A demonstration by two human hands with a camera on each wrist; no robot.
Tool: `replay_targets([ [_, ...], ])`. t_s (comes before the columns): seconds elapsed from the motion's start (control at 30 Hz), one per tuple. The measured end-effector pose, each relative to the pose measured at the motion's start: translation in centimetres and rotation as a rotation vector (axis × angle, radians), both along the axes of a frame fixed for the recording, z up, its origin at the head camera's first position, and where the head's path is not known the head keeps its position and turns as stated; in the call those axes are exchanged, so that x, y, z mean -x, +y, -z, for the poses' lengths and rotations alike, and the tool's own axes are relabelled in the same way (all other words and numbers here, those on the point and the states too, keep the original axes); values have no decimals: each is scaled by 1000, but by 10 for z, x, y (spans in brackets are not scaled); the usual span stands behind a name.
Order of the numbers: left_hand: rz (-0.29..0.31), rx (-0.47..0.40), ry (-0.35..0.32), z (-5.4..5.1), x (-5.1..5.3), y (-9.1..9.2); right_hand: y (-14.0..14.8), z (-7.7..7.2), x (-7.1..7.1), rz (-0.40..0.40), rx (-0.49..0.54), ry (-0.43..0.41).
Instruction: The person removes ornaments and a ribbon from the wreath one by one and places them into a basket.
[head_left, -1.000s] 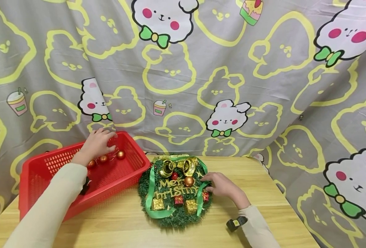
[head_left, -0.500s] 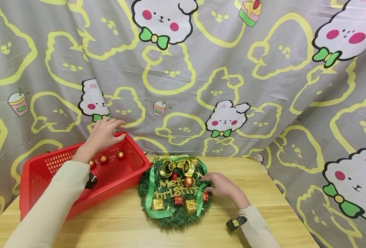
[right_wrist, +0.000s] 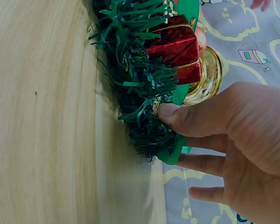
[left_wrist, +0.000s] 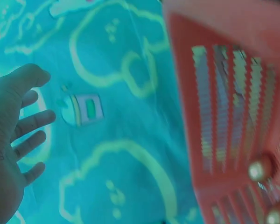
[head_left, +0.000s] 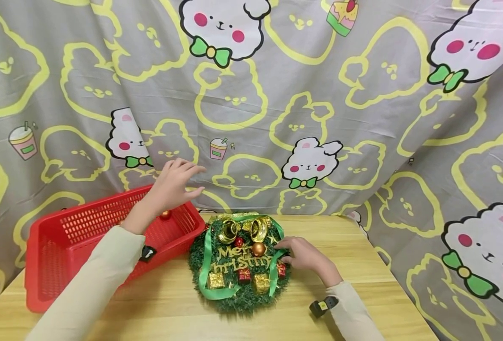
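My left hand point(head_left: 172, 184) hangs in the air over the right end of the red basket point(head_left: 42, 265), fingers spread and relaxed, nothing visible in them; in the left wrist view the hand point(left_wrist: 11, 126) is beside the basket point(left_wrist: 184, 102). A green wreath point(head_left: 251, 303) lies flat on the table, bearing gold bells point(head_left: 258, 230), gold lettering, small gift boxes and a copper ball point(head_left: 258, 249). At its right edge my right hand point(head_left: 304, 255) grips the rim; in the right wrist view the hand point(right_wrist: 233, 135) has its thumb on the greenery point(right_wrist: 144, 84), fingers behind.
Copper balls point(left_wrist: 261, 170) lie inside the basket, partly hidden by the left arm in the head view. A patterned curtain point(head_left: 234, 142) hangs behind the wooden table point(head_left: 336, 227). A black wrist device point(head_left: 323, 307) is at the right wrist.
My left hand has moved right and slightly up, from over the inside of the basket to above its right end. My right hand keeps its place at the wreath.
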State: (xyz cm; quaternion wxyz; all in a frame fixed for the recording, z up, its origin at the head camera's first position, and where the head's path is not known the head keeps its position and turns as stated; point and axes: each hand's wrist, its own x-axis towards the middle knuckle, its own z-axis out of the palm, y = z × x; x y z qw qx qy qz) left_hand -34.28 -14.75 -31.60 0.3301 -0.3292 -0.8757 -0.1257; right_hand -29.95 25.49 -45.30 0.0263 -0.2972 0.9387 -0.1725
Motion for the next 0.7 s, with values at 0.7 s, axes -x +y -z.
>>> replay_targets([
  [0.7,182,78,-11,36,-30,85,0,0,0,3,-9,8],
])
